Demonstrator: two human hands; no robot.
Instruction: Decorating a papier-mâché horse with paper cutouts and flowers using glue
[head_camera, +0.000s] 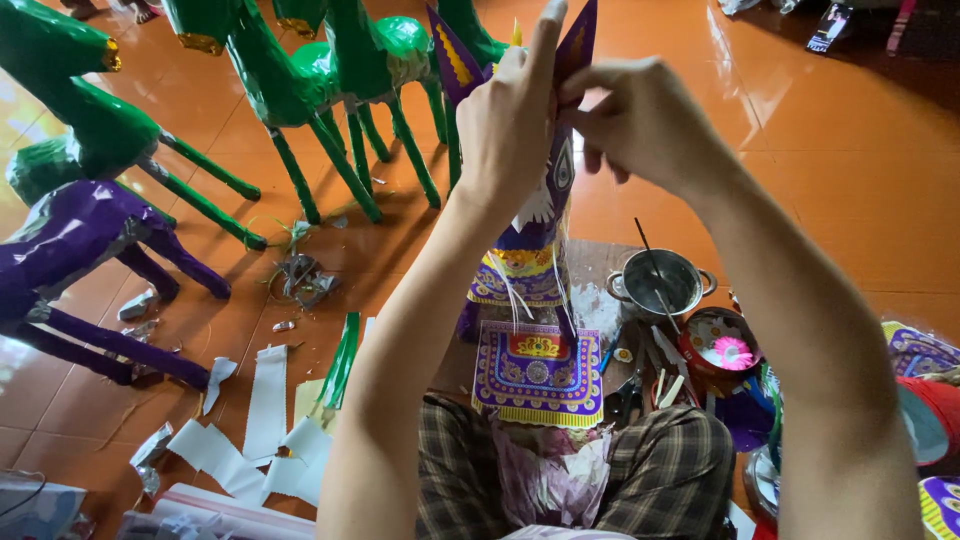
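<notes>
Orange tiled floor (860, 150) spreads below; the purple paper horse figure (535, 250) stands upright between the knees, both hands pinching its head, left hand (510, 120) and right hand (645, 120) equally near.

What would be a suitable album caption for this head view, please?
Both hands, left hand and right hand, pinch the purple paper horse's head, green paper horses standing behind.

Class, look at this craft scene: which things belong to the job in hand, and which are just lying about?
In hand:
- purple paper horse figure with patterned trim
- left hand
- right hand

Lying about:
- green paper horse figures
- steel pot with stick
- white paper scraps
- orange tiled floor
</notes>
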